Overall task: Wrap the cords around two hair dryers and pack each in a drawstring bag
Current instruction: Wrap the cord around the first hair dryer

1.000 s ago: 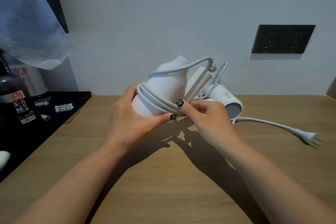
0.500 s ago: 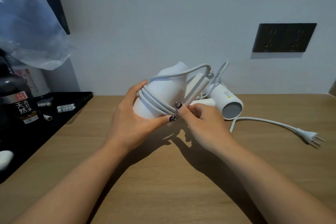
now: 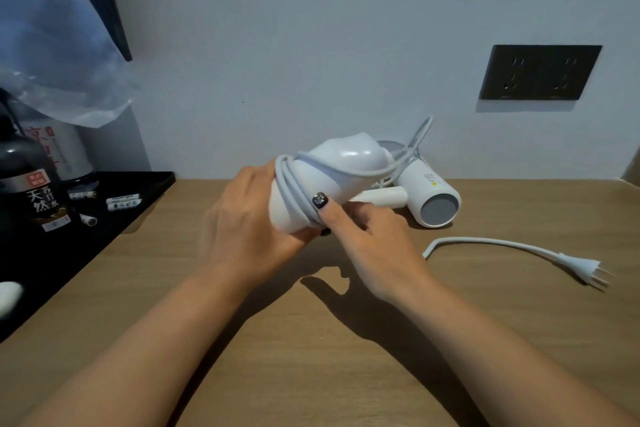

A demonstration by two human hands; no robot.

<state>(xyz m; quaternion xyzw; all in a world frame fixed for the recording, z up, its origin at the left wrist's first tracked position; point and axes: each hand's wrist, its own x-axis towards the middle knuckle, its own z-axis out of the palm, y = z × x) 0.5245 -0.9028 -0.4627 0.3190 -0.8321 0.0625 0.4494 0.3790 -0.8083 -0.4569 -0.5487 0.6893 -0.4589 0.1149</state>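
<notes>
A: Both hands are on the near hair dryer (image 3: 332, 180), held up just above the wooden table (image 3: 311, 357), middle of the view. Its white cord (image 3: 294, 191) is looped round the body in several turns.

B: And the left hand (image 3: 242, 232)?

A: Curled round the wide end from the left and underneath, fingers wrapped over the coils — a proper grip. The right hand (image 3: 374, 239) comes in from the right, its index finger laid on the coils at the lower side, dark-painted nail up. Whether its other fingers pinch the cord beneath, I cannot tell; they're tucked under the dryer.

B: The second hair dryer (image 3: 429, 198)?

A: Lying on the table just behind the right hand, by the wall, grey round end facing us. A loop of cord rises near it against the wall.

B: I see a plug (image 3: 585, 270) out right.

A: Yes — flat on the table, well apart from the hands, its cable curving back left.

B: Around the edges?

A: A dark wall socket (image 3: 540, 73) above, a black tray (image 3: 138, 204) at left with a dark bottle (image 3: 31, 191) and small white packets, and a clear plastic bag (image 3: 52, 38) hanging over it.
</notes>
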